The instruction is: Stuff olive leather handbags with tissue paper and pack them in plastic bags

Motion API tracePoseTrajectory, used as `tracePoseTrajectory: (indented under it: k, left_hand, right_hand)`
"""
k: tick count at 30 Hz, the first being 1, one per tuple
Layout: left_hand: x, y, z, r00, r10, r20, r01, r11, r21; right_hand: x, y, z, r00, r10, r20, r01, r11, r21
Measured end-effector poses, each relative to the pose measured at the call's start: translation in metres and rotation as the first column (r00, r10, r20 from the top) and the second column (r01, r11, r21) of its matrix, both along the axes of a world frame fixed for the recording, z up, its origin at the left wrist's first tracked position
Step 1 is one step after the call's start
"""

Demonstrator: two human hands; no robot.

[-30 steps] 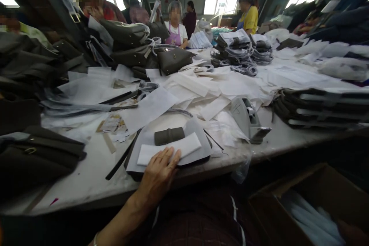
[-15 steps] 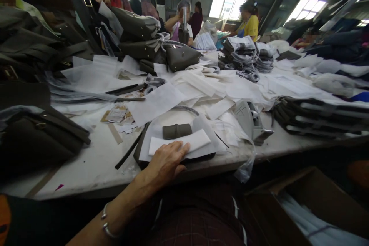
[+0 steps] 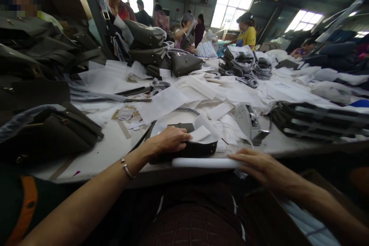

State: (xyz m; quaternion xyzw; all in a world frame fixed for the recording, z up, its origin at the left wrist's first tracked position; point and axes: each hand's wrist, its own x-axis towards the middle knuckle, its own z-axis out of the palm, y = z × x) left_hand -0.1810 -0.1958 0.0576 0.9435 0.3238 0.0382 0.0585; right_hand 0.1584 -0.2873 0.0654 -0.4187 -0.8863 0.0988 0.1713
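Note:
A dark olive bag [image 3: 201,148] lies at the table's near edge, with a white sheet [image 3: 211,132] and a small olive strap piece [image 3: 184,127] on it. My left hand [image 3: 173,138] is closed over the white folded pad [image 3: 201,134] on the bag, fingers curled at its end. My right hand [image 3: 256,163] pinches one end of a long white padding stick [image 3: 204,163], blurred by motion. That stick lies level in front of the bag, above the table's edge.
A grey tape dispenser [image 3: 248,123] stands right of the bag, before a stack of wrapped olive pieces [image 3: 317,121]. Another olive bag [image 3: 54,130] is at the left. White sheets [image 3: 164,102] cover the table's middle. An open carton [image 3: 268,215] with white sticks sits below right.
My right hand has come into view from the right, holding the white padding stick. My left hand's fingers have curled from lying flat over the pad.

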Motion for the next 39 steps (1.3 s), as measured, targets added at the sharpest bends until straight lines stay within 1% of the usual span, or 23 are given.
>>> tracePoseTrajectory:
  k: [2, 3, 5, 6, 8, 9, 10, 12, 14, 16, 18, 21, 23, 25, 27, 29, 30, 32, 36, 39]
  left_hand:
    - [0.000, 0.005, 0.004, 1.000, -0.024, 0.004, 0.024, 1.000, -0.014]
    - [0.001, 0.005, 0.006, 1.000, -0.030, -0.001, 0.030, 0.999, -0.018]
    - [0.003, 0.004, 0.012, 0.999, -0.026, -0.025, 0.026, 1.000, -0.016]
    - [0.004, 0.002, 0.015, 0.999, -0.018, -0.046, 0.018, 1.000, -0.012]
    - [0.008, -0.005, 0.019, 0.995, 0.012, -0.095, -0.011, 1.000, 0.011]
    - [0.009, -0.009, 0.021, 0.993, 0.032, -0.118, -0.029, 0.999, 0.027]
    - [0.011, -0.014, 0.020, 0.990, 0.053, -0.133, -0.048, 0.998, 0.045]
    - [0.015, -0.024, 0.014, 0.986, 0.106, -0.132, -0.094, 0.992, 0.089]
    - [0.019, -0.034, 0.000, 0.979, 0.177, -0.100, -0.162, 0.977, 0.139]
    - [0.024, -0.044, -0.020, 0.966, 0.254, -0.046, -0.241, 0.951, 0.191]
    - [0.028, -0.053, -0.043, 0.946, 0.323, 0.030, -0.319, 0.912, 0.258]
    - [0.033, -0.063, -0.070, 0.921, 0.361, 0.146, -0.389, 0.839, 0.381]
    - [0.035, -0.067, -0.080, 0.919, 0.346, 0.189, -0.395, 0.805, 0.443]
    - [0.035, -0.068, -0.085, 0.922, 0.326, 0.211, -0.388, 0.786, 0.482]
    - [0.035, -0.069, -0.086, 0.923, 0.315, 0.223, -0.386, 0.771, 0.506]
    - [0.034, -0.069, -0.086, 0.924, 0.312, 0.219, -0.382, 0.759, 0.527]
    - [0.034, -0.069, -0.086, 0.926, 0.313, 0.211, -0.378, 0.754, 0.537]
    - [0.034, -0.070, -0.085, 0.932, 0.312, 0.182, -0.359, 0.750, 0.556]
    - [0.036, -0.072, -0.085, 0.950, 0.307, 0.057, -0.282, 0.764, 0.581]
    - [0.041, -0.071, -0.086, 0.951, 0.306, -0.037, -0.224, 0.768, 0.600]
  right_hand:
    - [-0.041, 0.014, -0.013, 0.991, 0.132, -0.023, -0.131, 0.991, 0.018]
    - [-0.060, 0.020, -0.022, 0.986, 0.160, -0.047, -0.156, 0.984, 0.082]
    - [-0.087, 0.031, -0.043, 0.982, 0.168, -0.088, -0.141, 0.958, 0.251]
    - [-0.095, 0.034, -0.054, 0.981, 0.167, -0.097, -0.126, 0.934, 0.335]
    - [-0.100, 0.038, -0.072, 0.982, 0.157, -0.100, -0.093, 0.876, 0.473]
    - [-0.099, 0.039, -0.078, 0.983, 0.151, -0.101, -0.077, 0.850, 0.521]
    - [-0.096, 0.039, -0.083, 0.984, 0.142, -0.108, -0.059, 0.830, 0.555]
    - [-0.091, 0.040, -0.090, 0.985, 0.112, -0.133, -0.014, 0.811, 0.585]
    - [-0.087, 0.040, -0.093, 0.985, 0.076, -0.158, 0.032, 0.806, 0.590]
    - [-0.086, 0.041, -0.095, 0.982, 0.047, -0.181, 0.070, 0.805, 0.589]
    - [-0.086, 0.041, -0.095, 0.981, 0.058, -0.184, 0.062, 0.808, 0.586]
    - [-0.083, 0.041, -0.085, 0.980, 0.120, -0.161, 0.001, 0.799, 0.602]
    - [-0.082, 0.043, -0.071, 0.981, 0.140, -0.137, -0.022, 0.774, 0.632]
    - [-0.082, 0.048, -0.054, 0.988, 0.140, -0.062, -0.067, 0.761, 0.645]
    - [-0.084, 0.057, -0.042, 0.984, 0.163, 0.071, -0.173, 0.783, 0.597]
    - [-0.085, 0.066, -0.038, 0.962, 0.214, 0.171, -0.272, 0.810, 0.519]
    - [-0.085, 0.070, -0.040, 0.951, 0.241, 0.192, -0.306, 0.816, 0.491]
    - [-0.084, 0.075, -0.050, 0.947, 0.262, 0.185, -0.320, 0.813, 0.486]
    - [-0.078, 0.074, -0.077, 0.968, 0.223, 0.112, -0.248, 0.804, 0.540]
    - [-0.078, 0.069, -0.089, 0.978, 0.193, 0.080, -0.205, 0.805, 0.557]
